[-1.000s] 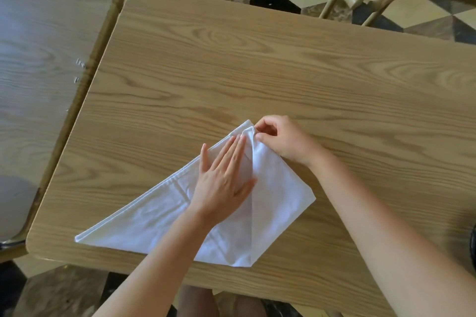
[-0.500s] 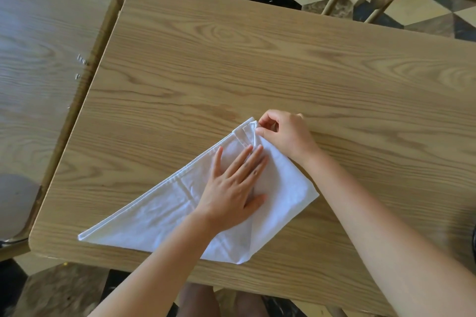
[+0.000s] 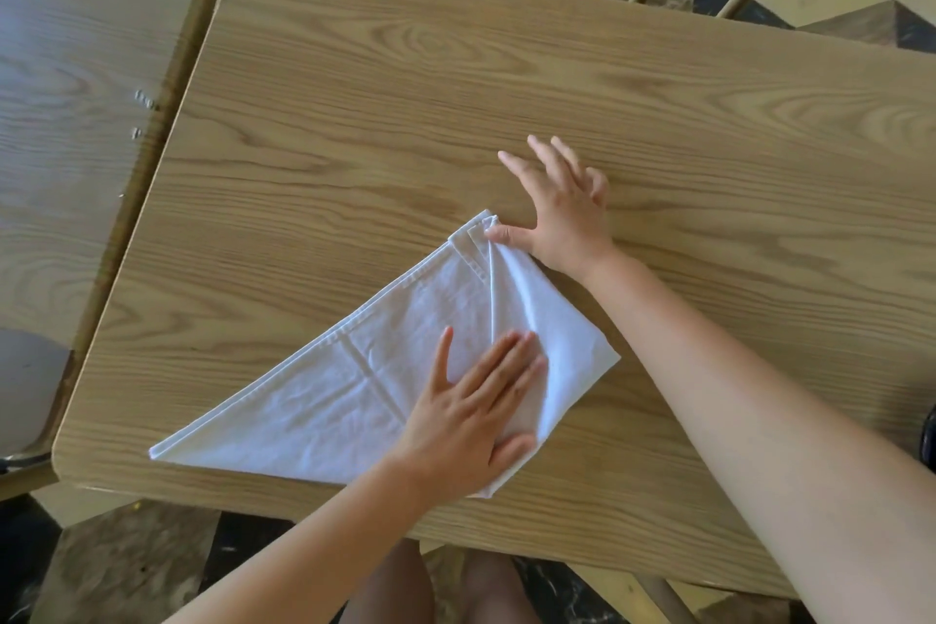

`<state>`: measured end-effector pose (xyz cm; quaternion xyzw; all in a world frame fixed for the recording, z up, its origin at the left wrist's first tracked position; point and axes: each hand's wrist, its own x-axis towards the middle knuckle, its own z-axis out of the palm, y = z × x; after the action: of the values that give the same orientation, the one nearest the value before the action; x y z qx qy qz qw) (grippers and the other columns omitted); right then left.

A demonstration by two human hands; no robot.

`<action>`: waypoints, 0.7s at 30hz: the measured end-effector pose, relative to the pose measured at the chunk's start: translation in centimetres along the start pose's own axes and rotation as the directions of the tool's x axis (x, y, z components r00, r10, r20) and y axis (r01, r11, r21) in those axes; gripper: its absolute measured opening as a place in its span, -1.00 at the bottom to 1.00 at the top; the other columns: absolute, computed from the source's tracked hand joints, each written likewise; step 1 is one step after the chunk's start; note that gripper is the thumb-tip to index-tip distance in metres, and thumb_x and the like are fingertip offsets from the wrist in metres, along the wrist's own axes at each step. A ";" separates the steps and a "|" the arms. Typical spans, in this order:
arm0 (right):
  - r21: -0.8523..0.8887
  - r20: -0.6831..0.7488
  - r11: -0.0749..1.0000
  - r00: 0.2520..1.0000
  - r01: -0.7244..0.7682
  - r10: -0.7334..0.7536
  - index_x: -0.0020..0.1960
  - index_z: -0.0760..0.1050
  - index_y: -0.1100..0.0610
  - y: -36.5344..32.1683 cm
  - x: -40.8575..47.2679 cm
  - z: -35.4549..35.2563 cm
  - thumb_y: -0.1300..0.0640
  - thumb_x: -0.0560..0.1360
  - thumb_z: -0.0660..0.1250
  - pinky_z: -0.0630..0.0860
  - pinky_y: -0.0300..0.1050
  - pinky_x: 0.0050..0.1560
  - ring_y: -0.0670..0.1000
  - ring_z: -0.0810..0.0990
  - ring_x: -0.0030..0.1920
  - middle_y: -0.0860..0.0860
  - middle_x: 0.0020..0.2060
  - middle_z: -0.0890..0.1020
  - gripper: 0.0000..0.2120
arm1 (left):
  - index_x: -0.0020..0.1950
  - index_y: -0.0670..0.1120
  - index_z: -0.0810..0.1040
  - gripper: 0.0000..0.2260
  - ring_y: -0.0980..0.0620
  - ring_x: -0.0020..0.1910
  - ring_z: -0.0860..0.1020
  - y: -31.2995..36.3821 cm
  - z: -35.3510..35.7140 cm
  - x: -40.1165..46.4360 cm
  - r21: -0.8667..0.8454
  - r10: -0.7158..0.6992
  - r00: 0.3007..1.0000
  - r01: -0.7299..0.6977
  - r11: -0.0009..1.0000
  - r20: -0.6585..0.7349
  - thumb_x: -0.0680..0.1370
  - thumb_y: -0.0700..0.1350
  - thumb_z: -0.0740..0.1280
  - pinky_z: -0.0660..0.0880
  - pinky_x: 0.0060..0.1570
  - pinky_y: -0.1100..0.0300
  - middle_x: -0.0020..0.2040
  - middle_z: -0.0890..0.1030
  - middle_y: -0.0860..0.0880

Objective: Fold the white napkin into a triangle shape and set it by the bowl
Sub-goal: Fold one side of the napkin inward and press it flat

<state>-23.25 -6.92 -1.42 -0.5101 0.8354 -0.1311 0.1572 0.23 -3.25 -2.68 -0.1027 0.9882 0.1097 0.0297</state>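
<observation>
The white napkin [image 3: 354, 385] lies flat on the wooden surface [image 3: 506, 91], near the edge closest to the person. It is already a long triangle, with one flap folded in from the right. Its long axis runs from a sharp tip at about 8 o'clock up to the gathered corner at about 2 o'clock.

The left hand [image 3: 471, 416] rests palm down on the cloth, fingers straight and together, just beside the folded flap's crease; its grip is released, pressing and not pinching. The right hand [image 3: 562, 213] sits at the 2 o'clock corner, fingers spread wide over bare wood, only the thumb touching the stacked corner of the cloth. That grip is released too, and grasps nothing.

The left tip is still unfolded, and it lies at 9 o'clock from the left hand, which is clearly the nearer one. My judgement is that the next fold depends on bringing that tip across toward the corner pinned by the thumb.

No bowl or other container is in view, so where the napkin must end up cannot be told.
</observation>
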 end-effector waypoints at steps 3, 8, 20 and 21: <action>-0.007 0.008 1.000 1.000 -0.023 0.023 0.45 0.17 -0.09 -0.2 -0.3 -0.1 -0.37 0.31 0.31 -0.12 0.32 0.37 0.03 -0.09 0.51 0.03 0.52 0.09 -0.19 | 0.52 0.06 0.08 -0.43 -0.02 0.51 0.04 1.2 0.4 -2.1 -0.014 0.076 0.997 -0.076 0.997 0.033 0.55 0.21 0.08 -0.05 0.36 -0.34 0.54 0.12 -0.04; -0.055 -0.158 0.997 0.985 0.062 -0.070 0.48 0.13 0.04 -1.1 -3.8 -0.5 -0.15 0.53 0.14 -0.15 0.30 0.39 0.05 -0.01 0.51 0.06 0.51 0.12 -0.41 | 0.52 0.05 0.10 -0.42 -0.01 0.50 0.09 2.2 -0.5 -3.0 -0.060 0.039 0.999 -0.037 0.997 0.029 0.55 0.25 0.04 -0.07 0.36 -0.32 0.53 0.13 -0.02; -0.140 -0.187 0.977 0.973 -0.162 0.135 0.50 0.03 0.20 -3.1 -16.7 2.4 -0.10 0.60 -0.14 -0.11 0.18 0.46 0.05 -0.05 0.52 0.09 0.51 0.05 -0.43 | 0.52 -0.05 0.04 -0.50 0.01 0.52 -0.02 -2.3 -2.9 11.3 -0.119 -0.339 0.933 0.326 0.938 -0.122 0.60 -0.03 0.06 -0.18 0.42 -0.13 0.55 0.04 -0.07; -0.144 -0.165 0.970 0.971 -0.195 0.171 0.50 0.03 0.20 -3.8 -16.3 3.0 -0.14 0.60 -0.15 -0.09 0.18 0.47 0.04 -0.03 0.51 0.09 0.51 0.06 -0.40 | 0.52 -0.06 0.04 -0.50 0.02 0.52 -0.03 -2.7 -2.4 11.4 -0.111 -0.356 0.928 0.345 0.932 -0.108 0.60 -0.04 0.06 -0.19 0.43 -0.11 0.55 0.03 -0.06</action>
<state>-11.95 5.79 -0.59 -0.4302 0.8962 -0.0873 0.0637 -10.45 -8.63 -1.88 -0.2856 0.9478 0.1406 -0.0182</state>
